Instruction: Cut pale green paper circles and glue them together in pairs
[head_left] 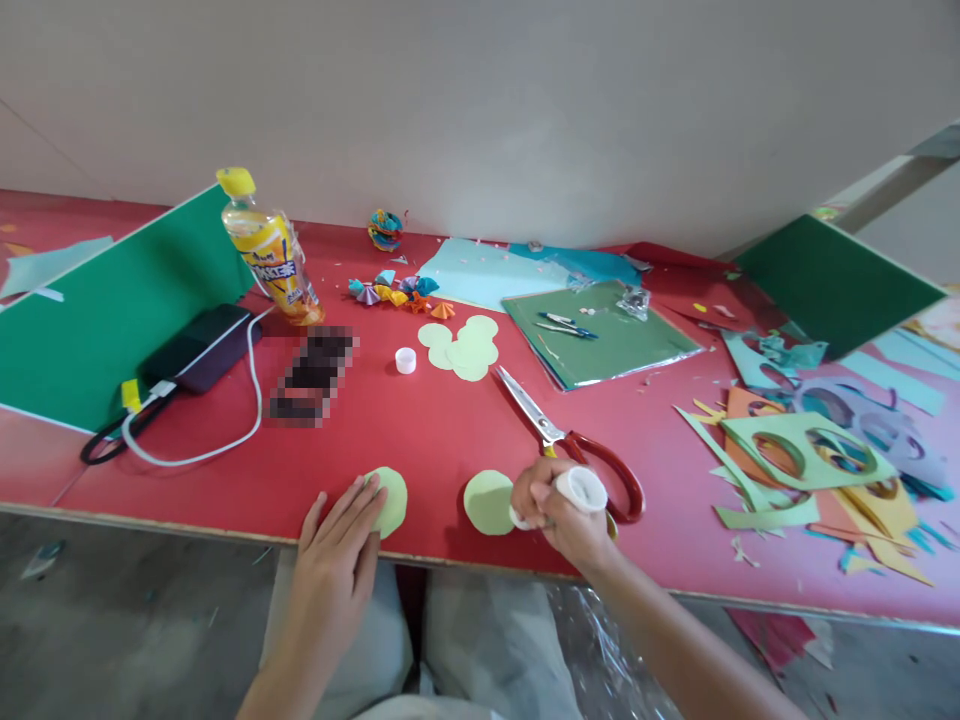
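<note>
My left hand (341, 535) lies flat near the table's front edge, its fingertips resting on a pale green paper circle (393, 500). My right hand (559, 515) is wrapped round a white glue stick (585, 487), whose lower end is at the right edge of a second paper circle (486, 503). Whether that end touches the paper, I cannot tell. Scissors with red handles (611, 462) lie just beyond my right hand, blades pointing away to the left. A small white cap (406, 360) stands farther back, beside a cluster of overlapping green paper circles (471, 352).
A drink bottle (274, 260) and a power bank (199, 345) with a white cable stand left. Small folded paper pieces (401, 290) lie at the back. Pens (566, 326) rest on a green sheet pack (630, 350). Cut paper scraps (817, 450) cover the right side.
</note>
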